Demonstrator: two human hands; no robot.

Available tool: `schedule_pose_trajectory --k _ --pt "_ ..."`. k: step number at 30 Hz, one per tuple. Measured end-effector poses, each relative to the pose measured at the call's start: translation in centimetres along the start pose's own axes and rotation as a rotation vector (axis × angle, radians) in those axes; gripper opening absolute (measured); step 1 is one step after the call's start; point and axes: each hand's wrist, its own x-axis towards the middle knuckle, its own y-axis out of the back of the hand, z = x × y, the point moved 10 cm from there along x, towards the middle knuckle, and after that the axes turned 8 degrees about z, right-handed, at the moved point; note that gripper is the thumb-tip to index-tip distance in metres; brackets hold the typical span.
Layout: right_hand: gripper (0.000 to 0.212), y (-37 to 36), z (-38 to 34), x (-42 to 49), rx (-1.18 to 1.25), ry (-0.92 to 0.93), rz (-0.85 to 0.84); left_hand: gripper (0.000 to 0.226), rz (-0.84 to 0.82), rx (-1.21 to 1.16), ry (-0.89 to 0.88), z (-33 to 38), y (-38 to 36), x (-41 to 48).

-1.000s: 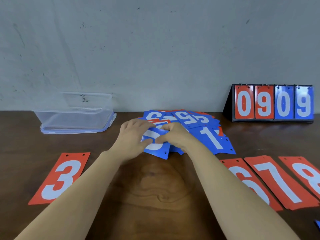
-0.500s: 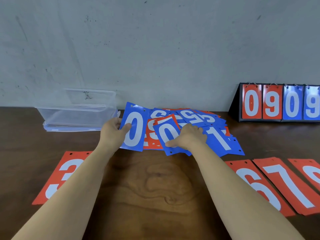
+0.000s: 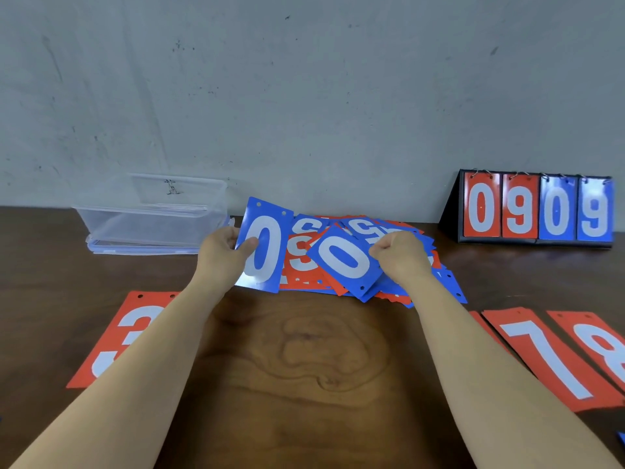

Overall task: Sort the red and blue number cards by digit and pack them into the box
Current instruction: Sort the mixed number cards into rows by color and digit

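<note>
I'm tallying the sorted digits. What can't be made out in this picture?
Head view:
- Card pile: most digits covered by left blue 0 card in left hand, right blue 0 card in right hand.
- Red 8 card: cut by right edge.
- Box: contents unclear through cloudy plastic.

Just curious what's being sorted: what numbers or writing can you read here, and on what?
"0": blue 0 card held by left hand
"0": second blue 0 card pinched by right hand
"0909": flip scoreboard
"3": red 3 card, left
"7": red 7 card, right
"8": red 8 card, far right
"5": upside-down blue 5 card in pile
Mark on plastic box: too small to read
</note>
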Motion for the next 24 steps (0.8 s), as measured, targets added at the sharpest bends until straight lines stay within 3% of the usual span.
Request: schedule_pose_trajectory --k 3,6,10,14,16,18,22,24 --pt "0.034 -0.1 0.0 0.2 -0.055 0.037 -0.022 0.02 0.001 0.003 0.01 0.1 -0.3 0.0" --pt "0.02 2.1 -1.3 0.3 -0.058 0.082 0.069 0.015 0.023 0.006 0.03 0.2 -0.3 0.1" --pt "0.03 4.1 -6.3 -0.4 -0.209 0.331 0.1 0.014 0.044 0.057 0.054 0.2 -0.3 0.6" --pt "0.032 0.6 -10.4 -2.6 -0.179 0.53 -0.128 0.019 -0.124 0.087 0.059 1.0 -3.1 -0.1" --pt "0.028 -1.3 -11.3 -3.6 -0.127 0.588 -0.141 0.014 -0.26 -0.001 0.093 1.2 -5.2 -1.4" --pt "0.024 -2.4 -11.5 -4.1 -0.01 0.591 -0.107 0.017 -0.347 -0.065 0.098 1.1 -6.6 -2.4" --pt "0.017 -3.2 -10.8 -3.7 0.334 0.461 -0.074 0.056 -0.4 0.003 -0.003 0.7 -7.1 -3.5" --pt "0.016 -2.4 -9.4 -2.6 0.435 0.351 -0.005 0.036 -0.345 -0.049 0.028 0.3 -6.4 -3.3"
